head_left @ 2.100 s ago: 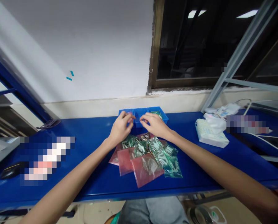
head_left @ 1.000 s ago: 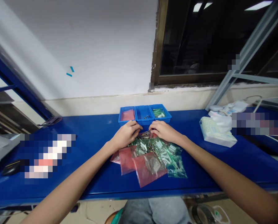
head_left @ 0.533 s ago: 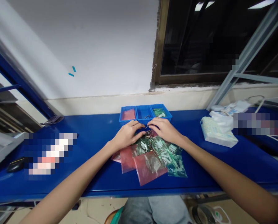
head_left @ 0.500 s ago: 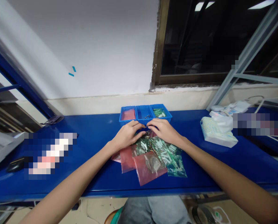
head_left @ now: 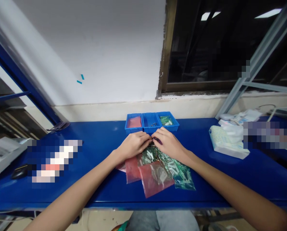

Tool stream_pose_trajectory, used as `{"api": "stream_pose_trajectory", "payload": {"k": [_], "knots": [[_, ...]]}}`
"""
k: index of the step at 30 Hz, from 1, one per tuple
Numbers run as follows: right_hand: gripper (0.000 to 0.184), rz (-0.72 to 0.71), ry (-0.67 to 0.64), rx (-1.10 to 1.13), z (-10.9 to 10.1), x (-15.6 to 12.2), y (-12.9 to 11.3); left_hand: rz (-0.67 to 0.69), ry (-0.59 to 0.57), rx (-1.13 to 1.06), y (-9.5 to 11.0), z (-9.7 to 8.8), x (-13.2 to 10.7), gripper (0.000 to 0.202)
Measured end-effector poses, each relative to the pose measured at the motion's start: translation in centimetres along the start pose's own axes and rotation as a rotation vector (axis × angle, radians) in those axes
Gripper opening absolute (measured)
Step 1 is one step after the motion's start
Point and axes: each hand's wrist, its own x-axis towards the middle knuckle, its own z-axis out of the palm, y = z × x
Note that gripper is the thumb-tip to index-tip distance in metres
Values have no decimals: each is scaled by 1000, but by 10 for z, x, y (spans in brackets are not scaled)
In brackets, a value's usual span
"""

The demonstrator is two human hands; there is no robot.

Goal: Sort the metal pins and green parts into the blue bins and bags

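Note:
My left hand (head_left: pixel 135 143) and my right hand (head_left: pixel 169 143) meet fingertip to fingertip over a pile of small bags and metal parts. Both are closed in a pinch, and what they hold is too small and hidden to name. Beneath them lie loose thin metal pieces (head_left: pixel 154 144), partly covered by the fingers. Green-tinted clear bags (head_left: pixel 185 178) with silvery pieces inside spread below my right hand. Red translucent bags (head_left: pixel 153 186) lie nearer the front edge, one with light pieces showing through.
Behind the hands stand three joined blue bins: the left bin (head_left: pixel 134 122) holds red bags, the middle bin (head_left: pixel 150 118) a few metal pieces, the right bin (head_left: pixel 166 121) green bags. A tissue pack (head_left: pixel 226 142) sits right, a black mouse (head_left: pixel 19 171) left.
The view has tilted slightly. My fingertips have come closer together and a little away from the bins. A thin metal piece seen between them earlier is now mostly hidden.

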Motion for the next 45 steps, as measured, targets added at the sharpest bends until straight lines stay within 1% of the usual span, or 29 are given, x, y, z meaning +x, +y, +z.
{"api": "stream_pose_trajectory", "payload": {"k": [3, 6, 11, 14, 16, 19, 22, 25, 28, 32, 36, 40, 42, 45], "knots": [[13, 6, 4, 0, 0, -1, 1, 6, -6, 28, 1, -2, 1, 26], [12, 55, 36, 45, -1, -1, 0, 24, -26, 33, 0, -2, 1, 23], [6, 204, 75, 314, -6, 3, -9, -1, -24, 53, -3, 1, -1, 26], [6, 242, 93, 417, -8, 5, -13, 3, -11, 57, -4, 2, -1, 29], [7, 230, 125, 407, -7, 5, -12, -6, 4, 47, -3, 0, -1, 30], [10, 166, 153, 286, -4, 3, -5, -52, 22, 41, -3, -2, 0, 28], [15, 105, 114, 153, 1, 1, 2, -89, 43, 40, -5, 0, -1, 27], [17, 107, 74, 99, 5, -1, 4, -115, 89, -11, -5, 4, -2, 24], [19, 174, 59, 182, 7, -1, 0, -108, 163, -109, -2, 4, -1, 23], [28, 295, 82, 383, 4, 2, -7, -46, 187, -197, 2, 1, 1, 22], [32, 332, 65, 556, 3, 4, -11, -76, 226, -168, 1, 3, 0, 18], [37, 341, 50, 601, 3, 3, -10, -102, 241, -101, -2, 6, -2, 16], [35, 342, 82, 604, 4, 3, -8, -109, 252, -111, -1, 5, -1, 16], [18, 318, 161, 567, 3, 3, -6, -113, 276, -195, 2, 1, 2, 15]]}}
